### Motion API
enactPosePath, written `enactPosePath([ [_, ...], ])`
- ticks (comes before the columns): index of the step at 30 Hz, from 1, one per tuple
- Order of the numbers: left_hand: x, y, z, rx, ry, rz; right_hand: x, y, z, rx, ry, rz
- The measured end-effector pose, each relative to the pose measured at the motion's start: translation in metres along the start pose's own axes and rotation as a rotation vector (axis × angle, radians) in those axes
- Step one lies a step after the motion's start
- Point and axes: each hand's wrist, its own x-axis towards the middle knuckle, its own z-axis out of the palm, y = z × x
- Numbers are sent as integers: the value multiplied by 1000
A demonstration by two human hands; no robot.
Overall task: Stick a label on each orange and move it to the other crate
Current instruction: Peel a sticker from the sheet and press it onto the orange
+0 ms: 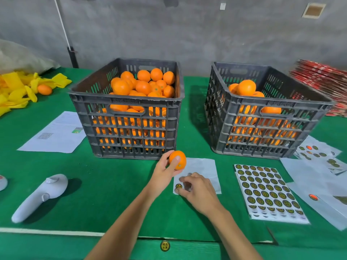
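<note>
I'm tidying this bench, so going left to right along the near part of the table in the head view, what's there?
White handheld device → left hand holding an orange → right hand, fingers at a label on a nearly empty backing sheet → full label sheet → loose used sheets.

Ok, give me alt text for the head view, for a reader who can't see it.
Left hand holds an orange above the green table while the right hand picks at a label on a nearly empty sheet. Behind stand two dark crates of oranges.
</note>
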Motion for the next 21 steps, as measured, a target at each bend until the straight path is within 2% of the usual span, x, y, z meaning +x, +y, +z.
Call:
enactPosePath([
  [9,0,-5,-1,6,15,17,8,-3,-10,-62,-48,-19],
  [17,1,-5,1,-7,41,-3,7,-7,-4,-281,23,-138],
  [21,1,-7,1,-12,32,-7,6,-2,2,-202,93,-91],
])
